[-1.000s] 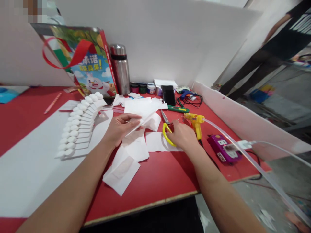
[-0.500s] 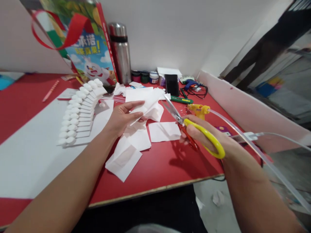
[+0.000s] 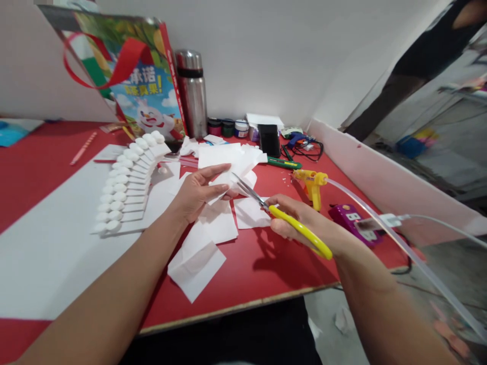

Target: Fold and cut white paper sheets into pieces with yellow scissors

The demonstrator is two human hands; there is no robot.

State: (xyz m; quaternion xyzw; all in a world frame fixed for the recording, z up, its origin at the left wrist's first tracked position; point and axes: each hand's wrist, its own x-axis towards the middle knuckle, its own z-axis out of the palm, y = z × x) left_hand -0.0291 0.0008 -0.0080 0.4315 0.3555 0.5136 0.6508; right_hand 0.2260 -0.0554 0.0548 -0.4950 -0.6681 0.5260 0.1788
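My left hand [image 3: 200, 193] pinches a white sheet of paper [image 3: 230, 165] above the red table [image 3: 266, 263], thumb and fingers closed on its lower edge. My right hand [image 3: 300, 223] grips yellow-handled scissors [image 3: 289, 223]. Their blades [image 3: 247, 191] point left and reach the edge of the held paper near my left fingertips. Loose white paper pieces [image 3: 213, 228] lie under and between both hands.
A white card with rows of white rounded strips [image 3: 125, 187] lies left. A yellow glue gun [image 3: 312, 185], a purple device [image 3: 352, 220], a steel flask [image 3: 193, 94], a printed gift bag [image 3: 133, 76], paint jars [image 3: 228, 126] and a phone [image 3: 269, 139] stand around. A person [image 3: 418, 66] stands far right.
My right hand picked the scissors up off the table, lifted them, then swung the blades left to the paper held by my left hand, which stayed in place.
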